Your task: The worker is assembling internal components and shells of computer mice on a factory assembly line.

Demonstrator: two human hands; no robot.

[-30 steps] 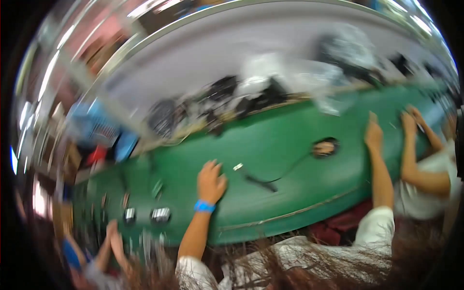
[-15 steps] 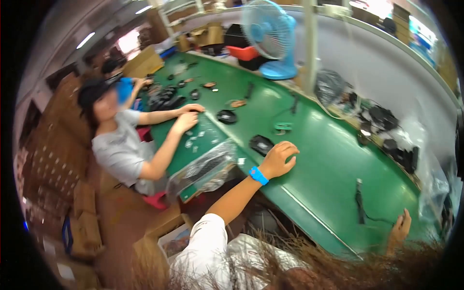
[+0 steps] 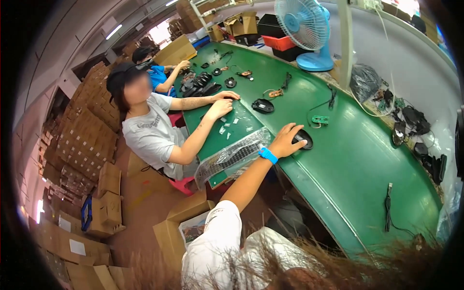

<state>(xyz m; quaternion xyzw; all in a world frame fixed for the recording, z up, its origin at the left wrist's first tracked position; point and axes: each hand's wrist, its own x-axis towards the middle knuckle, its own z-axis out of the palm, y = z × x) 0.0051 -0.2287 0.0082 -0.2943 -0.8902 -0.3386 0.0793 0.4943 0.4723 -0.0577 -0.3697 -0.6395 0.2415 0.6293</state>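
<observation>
On the green bench, my left hand (image 3: 286, 142), with a blue band at the wrist, is closed round the near-left side of a black computer mouse shell (image 3: 305, 139). Its thumb lies over the shell and its fingers bend along the far side. Beyond the hand lie a green circuit board (image 3: 320, 120) with a wire and an open black mouse shell (image 3: 263, 106). My right hand is not in view; hair covers the lower right. A black USB cable (image 3: 388, 208) lies there, running to a small brownish thing (image 3: 418, 240) that I cannot make out.
At my left a co-worker (image 3: 154, 123) handles small things over the bench beside scattered white pieces and a plastic-wrapped keyboard (image 3: 237, 155). Another person (image 3: 162, 77) works farther off. A blue fan (image 3: 309, 36) and a post (image 3: 345, 43) stand along the back edge.
My left hand has moved left onto the mouse shell and closed round it. The right hand, seen by the cable before, has gone from view. The whole view has swung leftward.
</observation>
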